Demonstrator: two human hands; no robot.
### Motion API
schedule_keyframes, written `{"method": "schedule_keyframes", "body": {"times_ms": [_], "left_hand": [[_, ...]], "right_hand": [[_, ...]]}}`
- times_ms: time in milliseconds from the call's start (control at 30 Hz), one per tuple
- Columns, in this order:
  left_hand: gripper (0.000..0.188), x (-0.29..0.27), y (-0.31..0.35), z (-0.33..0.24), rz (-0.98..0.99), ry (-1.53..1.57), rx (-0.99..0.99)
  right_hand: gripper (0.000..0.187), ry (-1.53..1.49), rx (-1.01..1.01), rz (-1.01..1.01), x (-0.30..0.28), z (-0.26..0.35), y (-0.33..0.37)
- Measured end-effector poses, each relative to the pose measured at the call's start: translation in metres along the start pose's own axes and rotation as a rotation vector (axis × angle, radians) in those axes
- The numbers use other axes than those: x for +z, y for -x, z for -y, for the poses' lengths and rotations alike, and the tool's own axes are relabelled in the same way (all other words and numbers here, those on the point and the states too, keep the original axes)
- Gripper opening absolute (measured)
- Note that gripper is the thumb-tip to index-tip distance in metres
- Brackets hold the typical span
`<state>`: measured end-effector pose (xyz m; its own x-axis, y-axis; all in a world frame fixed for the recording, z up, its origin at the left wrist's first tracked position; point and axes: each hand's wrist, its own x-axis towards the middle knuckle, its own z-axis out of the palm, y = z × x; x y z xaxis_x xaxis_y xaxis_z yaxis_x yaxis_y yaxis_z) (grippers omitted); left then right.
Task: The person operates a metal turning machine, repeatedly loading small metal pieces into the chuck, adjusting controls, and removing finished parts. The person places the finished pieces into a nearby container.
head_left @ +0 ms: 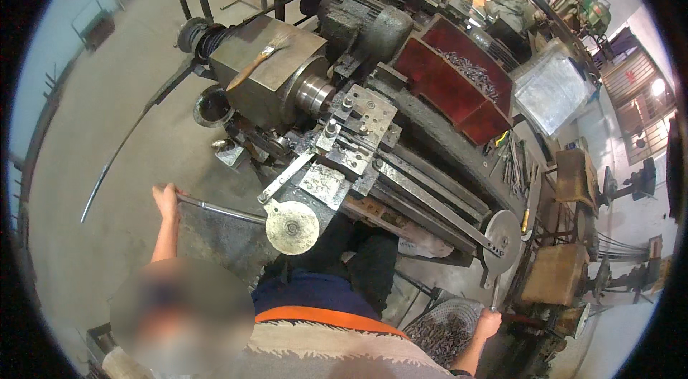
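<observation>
Two grips showed, I noted remotely, at the grey metal lathe point(266, 103) ahead: left hand point(166, 200), fingers clamped round a long silver lever point(222, 211), right hand point(489, 323) likewise on a slim metal handle point(496, 294) below the round steel wheel point(507, 235), apparently mid-feed, next calling for steady turning.
</observation>
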<state>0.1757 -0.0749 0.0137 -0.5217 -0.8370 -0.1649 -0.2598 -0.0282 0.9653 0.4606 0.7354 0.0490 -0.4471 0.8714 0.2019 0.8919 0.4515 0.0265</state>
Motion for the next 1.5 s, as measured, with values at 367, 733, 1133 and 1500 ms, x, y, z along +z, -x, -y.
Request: {"method": "schedule_keyframes", "body": {"times_ms": [367,733,1133,1500], "left_hand": [[0.023,-0.055,0.002,-0.028,0.304,-0.474,-0.039],[0.038,0.073,-0.096,0.019,0.569,-1.231,0.651],[0.021,0.193,-0.039,0.038,0.626,-0.913,0.315],[0.031,0.16,-0.1,0.04,0.847,-1.335,0.66]], "right_hand": [[0.03,0.265,0.032,0.046,0.02,-0.025,-0.125],[0.079,-0.11,-0.047,-0.175,0.044,0.012,-0.034],[0.028,-0.226,-0.053,0.169,0.015,0.035,0.022],[0.032,-0.453,-0.633,-0.166,-0.109,0.245,-0.042]]}}
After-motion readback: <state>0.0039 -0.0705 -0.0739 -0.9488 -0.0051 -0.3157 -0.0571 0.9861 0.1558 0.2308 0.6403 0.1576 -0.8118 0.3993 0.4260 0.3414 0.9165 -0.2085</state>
